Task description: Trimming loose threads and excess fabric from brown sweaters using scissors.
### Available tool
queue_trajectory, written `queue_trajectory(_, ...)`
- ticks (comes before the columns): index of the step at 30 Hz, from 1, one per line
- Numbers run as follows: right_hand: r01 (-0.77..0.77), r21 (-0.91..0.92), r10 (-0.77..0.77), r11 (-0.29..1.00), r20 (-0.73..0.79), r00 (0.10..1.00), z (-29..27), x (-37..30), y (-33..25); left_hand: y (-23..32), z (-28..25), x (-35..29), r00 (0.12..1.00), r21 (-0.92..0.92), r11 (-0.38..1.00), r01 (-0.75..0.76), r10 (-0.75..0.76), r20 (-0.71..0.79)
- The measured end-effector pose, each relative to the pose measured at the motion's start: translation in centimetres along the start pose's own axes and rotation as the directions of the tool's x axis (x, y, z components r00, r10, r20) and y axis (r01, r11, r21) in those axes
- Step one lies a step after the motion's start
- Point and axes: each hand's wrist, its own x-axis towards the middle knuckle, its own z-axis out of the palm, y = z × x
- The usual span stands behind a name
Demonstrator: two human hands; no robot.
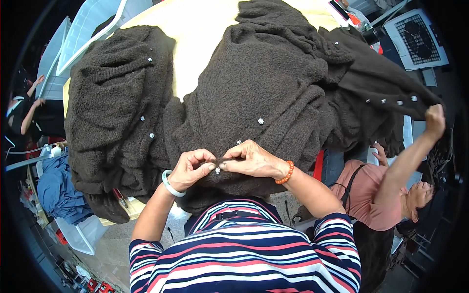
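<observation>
A dark brown knitted garment [254,83] with shiny round buttons lies heaped on the table before me. At its near edge my left hand [195,168] and my right hand [249,160] meet, thumbs and forefingers pinching the knit. A small sparkly button [218,170] sits right beneath my fingertips. Another button [261,121] shows farther up the cloth, and one more is partly covered by my right hand. Whether a thread or needle is between my fingers is too small to tell.
A second dark knitted heap [117,97] lies to the left on the pale table [195,29]. At right, a person in a pink top [364,190] stretches a buttoned knit edge. White bins [88,29] stand far left; blue cloth [63,188] fills another bin.
</observation>
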Motion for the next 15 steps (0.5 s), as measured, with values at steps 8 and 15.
queue_trajectory(8, 0.096, -0.175, -0.102, 0.980, -0.027, 0.994, 0.6, -0.2, -0.5, -1.4, 0.4, 0.1, 0.999, -0.029, 0.999, -0.020, 0.018, -0.048)
queue_trajectory(15, 0.105, -0.004, -0.105, 0.994, -0.117, 0.988, 0.5, -0.1, -0.1, -1.0, 1.6, 0.1, 0.982, -0.059, 0.996, -0.066, 0.054, -0.182)
